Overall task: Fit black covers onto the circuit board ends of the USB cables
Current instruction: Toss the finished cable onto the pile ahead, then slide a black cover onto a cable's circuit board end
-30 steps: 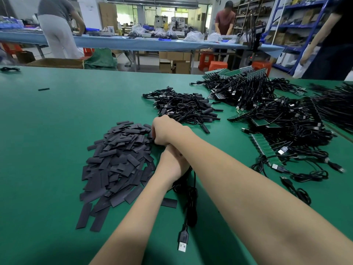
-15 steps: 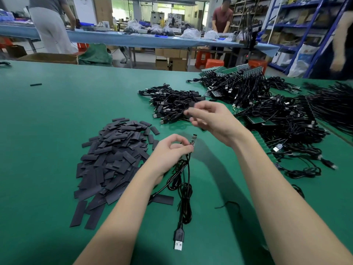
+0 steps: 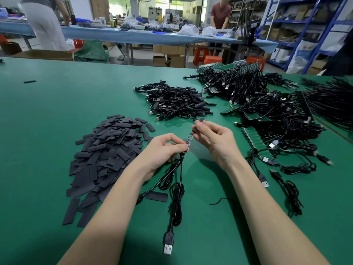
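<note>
Above the green table (image 3: 47,115), the left hand (image 3: 162,150) pinches a USB cable (image 3: 177,190) just below its small circuit board (image 3: 189,140), which tilts up toward the right hand (image 3: 214,138). That hand pinches one black cover (image 3: 198,122) just beside the board's tip. A heap of covers (image 3: 107,150) lies left.

Both forearms bare from frame bottom up to the wrists, no sleeves in view. Left hand (image 3: 164,148) and right hand (image 3: 215,139) bare too: no gloves, rings, watch or wrist strap visible. Nails short, unpainted as far as visible. Upper arms and clothing out of frame, so can't tell what's worn above the elbows.
</note>
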A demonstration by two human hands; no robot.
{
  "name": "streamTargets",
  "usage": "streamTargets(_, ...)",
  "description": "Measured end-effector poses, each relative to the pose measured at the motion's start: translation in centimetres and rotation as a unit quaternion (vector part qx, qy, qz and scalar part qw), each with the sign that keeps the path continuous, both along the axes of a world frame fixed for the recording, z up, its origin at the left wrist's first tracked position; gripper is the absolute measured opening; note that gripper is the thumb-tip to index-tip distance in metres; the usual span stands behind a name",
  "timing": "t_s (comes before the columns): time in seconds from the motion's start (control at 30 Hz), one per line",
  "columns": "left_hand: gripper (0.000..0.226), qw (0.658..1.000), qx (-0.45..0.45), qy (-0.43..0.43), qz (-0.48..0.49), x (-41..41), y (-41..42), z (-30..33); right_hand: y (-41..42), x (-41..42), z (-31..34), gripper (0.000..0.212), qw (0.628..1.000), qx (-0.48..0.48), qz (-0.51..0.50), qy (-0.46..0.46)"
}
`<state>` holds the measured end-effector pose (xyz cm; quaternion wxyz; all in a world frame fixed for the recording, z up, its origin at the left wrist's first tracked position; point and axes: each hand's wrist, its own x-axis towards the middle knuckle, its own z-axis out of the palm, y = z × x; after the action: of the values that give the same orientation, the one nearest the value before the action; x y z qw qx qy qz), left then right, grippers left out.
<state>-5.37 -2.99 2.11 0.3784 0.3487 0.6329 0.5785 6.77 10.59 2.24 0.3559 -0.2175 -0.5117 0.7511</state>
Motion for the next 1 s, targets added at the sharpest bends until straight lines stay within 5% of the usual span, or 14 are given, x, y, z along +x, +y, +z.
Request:
streamTargets(0.17,0.02,1.0,0.002,0.001,-0.001,-0.2,0.0,-0.2,-0.2,0.0,-0.1,0.013,1.0,0.016,0.011,-0.007)
streamTargets(0.33,0.014,1.0,0.005,-0.006,-0.001,-0.3,-0.2,-0.2,-0.4,0.1,0.1,0.034,0.999,0.032,0.016,-0.017)
streamTargets(0.57,0.011,0.997,0.008,0.015,-0.075,-0.9,-0.7,-0.2,0.3,1.6,0.5,0.011,0.991,0.018,0.122,-0.054)
streamTargets(1.0,0.012,0.996,0.034,-0.023,-0.078,-1.0,-1.1,0.0,0.7,2.8,1.2,0.018,0.978,0.063,0.193,-0.054)
